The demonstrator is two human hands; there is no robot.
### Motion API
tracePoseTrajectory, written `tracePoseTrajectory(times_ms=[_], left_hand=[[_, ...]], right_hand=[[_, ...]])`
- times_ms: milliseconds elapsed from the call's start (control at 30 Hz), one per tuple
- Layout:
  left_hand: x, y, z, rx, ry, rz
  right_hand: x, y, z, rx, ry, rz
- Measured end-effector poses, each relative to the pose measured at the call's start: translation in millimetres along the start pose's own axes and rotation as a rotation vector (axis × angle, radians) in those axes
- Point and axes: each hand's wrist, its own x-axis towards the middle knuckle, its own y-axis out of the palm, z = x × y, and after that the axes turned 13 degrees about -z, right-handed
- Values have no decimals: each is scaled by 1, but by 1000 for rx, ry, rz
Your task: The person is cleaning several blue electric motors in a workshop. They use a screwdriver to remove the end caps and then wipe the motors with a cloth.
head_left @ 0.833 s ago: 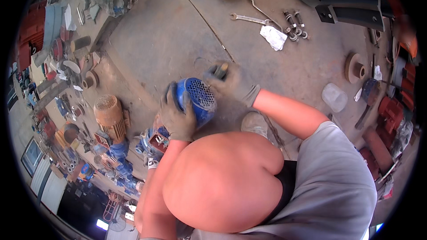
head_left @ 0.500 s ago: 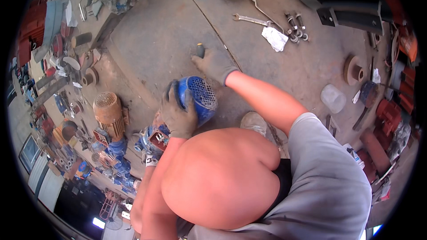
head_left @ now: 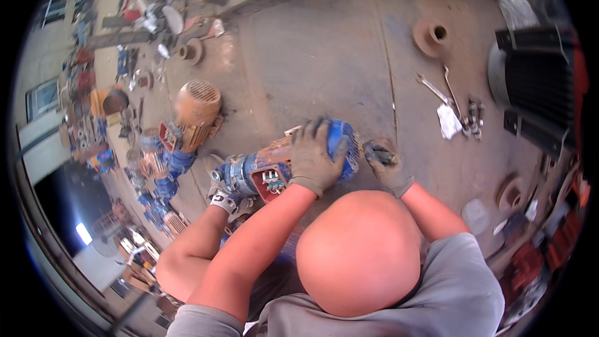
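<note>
An electric motor (head_left: 277,153) with chipped blue and orange paint lies on its side on the floor. Its terminal box (head_left: 268,181) has no lid, so metal terminals show inside. At the right end sits a blue fan cover (head_left: 343,134) with a perforated face. My gloved left hand (head_left: 315,159) grips the motor across this end, fingers over the top and thumb on the blue cover. Just right of the perforated face, my gloved right hand (head_left: 388,165) is closed round a dark-handled screwdriver (head_left: 390,160). Its shaft is hard to make out.
An orange motor (head_left: 198,105) stands at the left, near other motors and scattered parts. Far right lie a flanged hub (head_left: 430,37), an open-end wrench (head_left: 435,88), a white rag (head_left: 448,120) and bolts (head_left: 474,118). A large black ribbed part (head_left: 536,75) stands at the right edge.
My right hand has come back toward me with the screwdriver, closer to the fan cover. My left hand stays on the motor. The view has turned, shifting the scene rightward.
</note>
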Motion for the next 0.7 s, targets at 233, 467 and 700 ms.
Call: tracePoseTrajectory(times_ms=[233,467,700], left_hand=[[-4,-16,4,9,-90,67],[0,-21,-6,-7,-122,157],[-12,-1,-1,97,-166,-75]], right_hand=[[69,55,-16,-426,390,76],[137,-4,13,-69,529,-256],[186,-59,200,-8,208,-207]])
